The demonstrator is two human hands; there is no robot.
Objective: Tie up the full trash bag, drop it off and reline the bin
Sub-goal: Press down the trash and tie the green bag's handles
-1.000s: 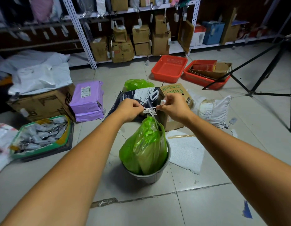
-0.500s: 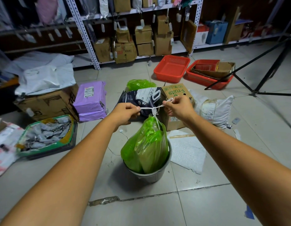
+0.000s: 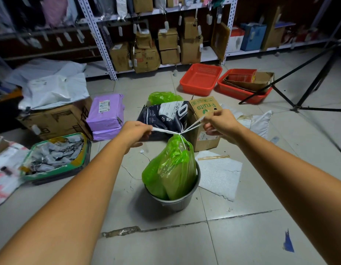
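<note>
Your full green trash bag (image 3: 173, 169) sits in the grey bin (image 3: 177, 202). Its gathered neck stands above the rim, cinched by a white drawstring (image 3: 165, 130) that is knotted just over the top of the plastic. The knot lies about midway between your hands, and one strand runs out from it to each side. Your left hand (image 3: 136, 131) has its fingers curled round the left strand. Your right hand (image 3: 221, 124) pinches the right strand, which climbs to it at a slant, so that hand is the higher one. Both strands look taut, and neither hand touches the bag itself. The bin stands on a pale tiled floor (image 3: 165, 243), just beyond a chipped grout line that runs across it. A torn white foam sheet (image 3: 217, 175) lies just to the bin's right. Behind the bin are a dark printed pouch (image 3: 163, 115) and a cardboard box marked Fruits (image 3: 204, 109), with a loose green bag (image 3: 163, 97) farther back. Toward the floor's left edge are stacked purple parcels (image 3: 106, 111), a large worn carton (image 3: 56, 119) and a green-rimmed tray (image 3: 56, 155) of grey packets. Two red baskets (image 3: 201, 79) sit near the far edge below metal shelving (image 3: 100, 41) loaded with boxes. A black tripod (image 3: 315, 83) stands at the right.
</note>
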